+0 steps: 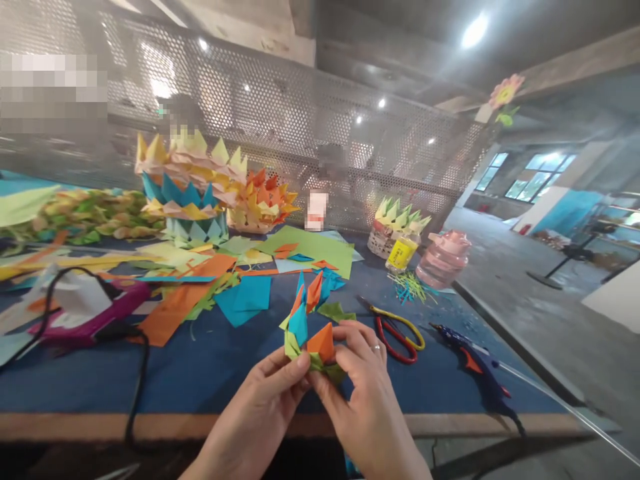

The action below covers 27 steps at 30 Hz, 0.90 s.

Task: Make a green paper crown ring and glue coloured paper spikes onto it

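Between my hands, above the table's front edge, is a small folded-paper piece (299, 327) with a green base and pointed orange and blue tips. My left hand (273, 383) pinches its green base from the left, thumb on top. My right hand (363, 373), a ring on one finger, grips the right end beside an orange point. The underside of the piece is hidden by my fingers. Just beyond it lie blue folded paper bits (327, 283) and a dark green folded strip (337, 311). Red-and-yellow-handled scissors (400, 333) rest to the right of my right hand.
A dark blue hot glue gun (477, 363) lies at right, a magenta corded tool (95, 310) at left. Behind are paper scraps (175, 307), stacked paper crowns (193, 193), a yellow-labelled bottle (403, 252) and a pink jug (444, 259). A perforated panel (280, 100) stands along the back.
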Available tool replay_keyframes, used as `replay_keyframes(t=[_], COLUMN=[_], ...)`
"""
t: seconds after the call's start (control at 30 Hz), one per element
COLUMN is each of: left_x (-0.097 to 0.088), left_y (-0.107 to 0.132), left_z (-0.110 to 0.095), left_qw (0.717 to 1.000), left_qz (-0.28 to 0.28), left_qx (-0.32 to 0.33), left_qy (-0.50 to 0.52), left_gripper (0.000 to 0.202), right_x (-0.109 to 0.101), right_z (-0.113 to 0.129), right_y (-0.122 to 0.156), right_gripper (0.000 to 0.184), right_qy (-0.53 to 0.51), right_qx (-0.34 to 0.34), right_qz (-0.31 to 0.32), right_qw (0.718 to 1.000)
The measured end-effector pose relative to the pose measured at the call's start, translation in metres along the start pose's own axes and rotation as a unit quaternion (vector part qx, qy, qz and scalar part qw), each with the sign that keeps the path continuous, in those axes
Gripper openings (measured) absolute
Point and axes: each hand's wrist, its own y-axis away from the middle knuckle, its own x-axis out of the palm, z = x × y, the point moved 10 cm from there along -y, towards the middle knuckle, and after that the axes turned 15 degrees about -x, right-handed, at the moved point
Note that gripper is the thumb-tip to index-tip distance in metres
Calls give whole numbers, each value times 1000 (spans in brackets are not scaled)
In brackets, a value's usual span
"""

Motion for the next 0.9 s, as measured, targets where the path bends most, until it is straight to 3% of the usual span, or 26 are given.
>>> replay_keyframes(t=[0.13,0.23,0.4,0.73,0.9], left_x=[-6,-9,-9,4,1], left_y=[1,1,1,3,1], left_z=[-5,-9,-9,-6,-6], left_qw=[998,996,995,999,1000], left_qz=[-43,-66,-66,-32,-9], left_qx=[17,31,50,33,16], left_qy=[37,57,63,19,19], left_gripper=[12,16,20,18,12], right_x=[1,-6,-7,-2,0], right_z=[1,1,-3,3,10], right_y=[6,10,9,7,5], right_gripper=[18,24,4,14,14], right_qy=[0,23,1,-5,-29], right_qx=[-6,-14,29,12,-19], right_qz=[42,25,-24,-54,-48], right_qw=[999,999,999,998,998])
